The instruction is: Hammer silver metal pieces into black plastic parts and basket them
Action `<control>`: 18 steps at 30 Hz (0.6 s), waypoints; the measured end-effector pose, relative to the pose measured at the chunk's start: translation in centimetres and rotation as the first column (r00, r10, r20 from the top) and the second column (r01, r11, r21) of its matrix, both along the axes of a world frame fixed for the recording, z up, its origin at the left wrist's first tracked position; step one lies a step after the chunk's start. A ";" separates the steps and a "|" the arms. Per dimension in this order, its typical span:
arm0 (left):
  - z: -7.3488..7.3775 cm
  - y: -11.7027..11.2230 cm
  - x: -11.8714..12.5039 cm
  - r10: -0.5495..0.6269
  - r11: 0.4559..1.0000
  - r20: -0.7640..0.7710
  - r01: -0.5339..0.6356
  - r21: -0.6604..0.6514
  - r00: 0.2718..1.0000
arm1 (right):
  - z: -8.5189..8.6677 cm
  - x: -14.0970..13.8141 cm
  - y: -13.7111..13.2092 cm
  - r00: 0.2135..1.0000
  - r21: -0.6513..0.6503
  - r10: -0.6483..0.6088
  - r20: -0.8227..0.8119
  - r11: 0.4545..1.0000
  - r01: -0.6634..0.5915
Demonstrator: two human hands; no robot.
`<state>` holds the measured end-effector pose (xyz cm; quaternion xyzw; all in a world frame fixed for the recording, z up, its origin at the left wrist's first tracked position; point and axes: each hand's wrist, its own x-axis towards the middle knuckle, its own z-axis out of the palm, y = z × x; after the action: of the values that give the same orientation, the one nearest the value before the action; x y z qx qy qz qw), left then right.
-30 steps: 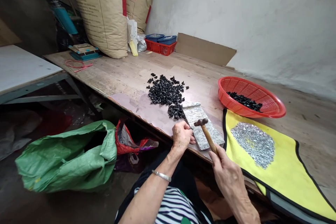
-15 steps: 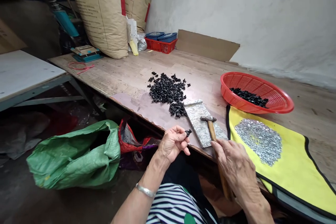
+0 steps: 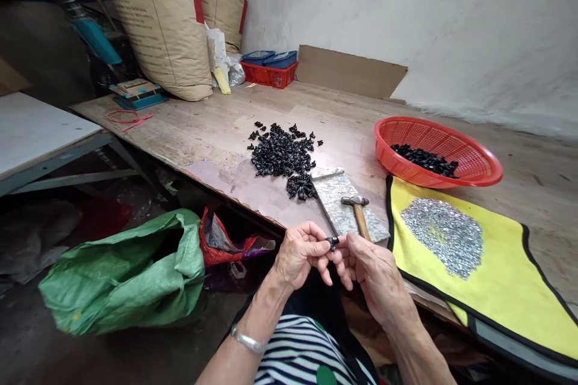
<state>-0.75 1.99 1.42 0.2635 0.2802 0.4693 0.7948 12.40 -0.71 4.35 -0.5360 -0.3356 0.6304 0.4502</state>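
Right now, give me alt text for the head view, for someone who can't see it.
A person's left grip pinches a small black part, the right grip close beside it. A hammer rests on a grey slab; around it are a pile of black parts, a round red basket and silvery bits on yellow cloth.

A lane of tabletop (image 3: 350, 114) is running between the black pile (image 3: 280, 153) and the red basket (image 3: 438, 134), leaving a hand room to pass toward the cardboard (image 3: 352, 72). The hammer (image 3: 360, 216) on the slab (image 3: 332, 198) is obstructing the low way ahead of the right hand (image 3: 372, 274), while the basket's raised rim is standing beyond the yellow cloth (image 3: 510, 264).
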 end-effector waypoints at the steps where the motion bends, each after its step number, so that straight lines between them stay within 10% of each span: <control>1: 0.2 -0.2 0.1 0.007 0.999 -0.071 -0.003 0.048 0.997 | -0.3 0.2 -0.1 1.000 0.002 0.004 0.026 1.000 -0.004; 6: 1.5 -0.8 0.3 0.066 0.977 -0.457 0.037 0.212 0.887 | -1.1 1.5 -0.3 0.988 0.030 0.059 0.143 0.997 -0.064; 18: 1.0 -1.2 0.6 0.103 0.971 -0.545 0.035 0.238 0.832 | 0.2 3.1 2.1 0.923 0.022 0.250 0.292 0.963 -0.268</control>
<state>-0.15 0.81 2.38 0.4762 0.4442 0.4174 0.6338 15.46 1.38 4.58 -0.5585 -0.4842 0.5894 0.3259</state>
